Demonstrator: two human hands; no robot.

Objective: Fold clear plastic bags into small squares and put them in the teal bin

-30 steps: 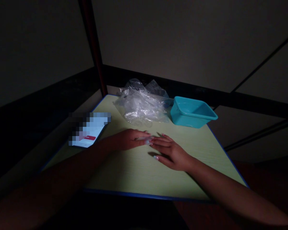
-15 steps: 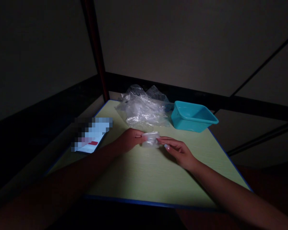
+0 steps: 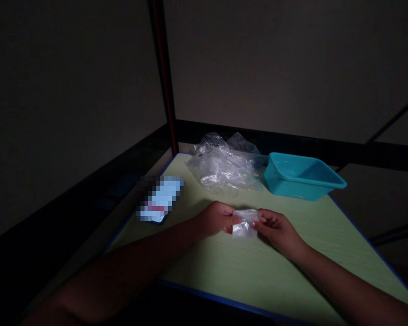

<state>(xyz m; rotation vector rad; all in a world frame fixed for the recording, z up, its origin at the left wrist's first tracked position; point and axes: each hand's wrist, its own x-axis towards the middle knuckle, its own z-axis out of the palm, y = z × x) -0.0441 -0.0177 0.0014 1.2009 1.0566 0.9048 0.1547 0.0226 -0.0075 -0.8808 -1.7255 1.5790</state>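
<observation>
A small folded clear plastic bag [image 3: 245, 226] is stretched between my two hands, above the middle of the pale green table [image 3: 231, 267]. My left hand [image 3: 218, 218] pinches its left edge, thumb on top. On the opposite edge, my right hand [image 3: 279, 230] grips the plastic between thumb and fingers. The fingers behind the bag are partly hidden. Beyond my hands lies a crumpled heap of clear plastic bags [image 3: 222, 167], apart from the piece I hold.
A turquoise plastic basin [image 3: 302, 185] stands at the table's back right. Near the left edge lies a phone [image 3: 163, 199] with a lit, blurred screen. Dark walls meet in a corner behind the table, with a thin dark red post [image 3: 165, 77] there.
The view has shifted, so everything sits further right and lower. My right fingers, stretched out before, now pinch the bag's right edge. The heap, basin and phone stay put on the table.
</observation>
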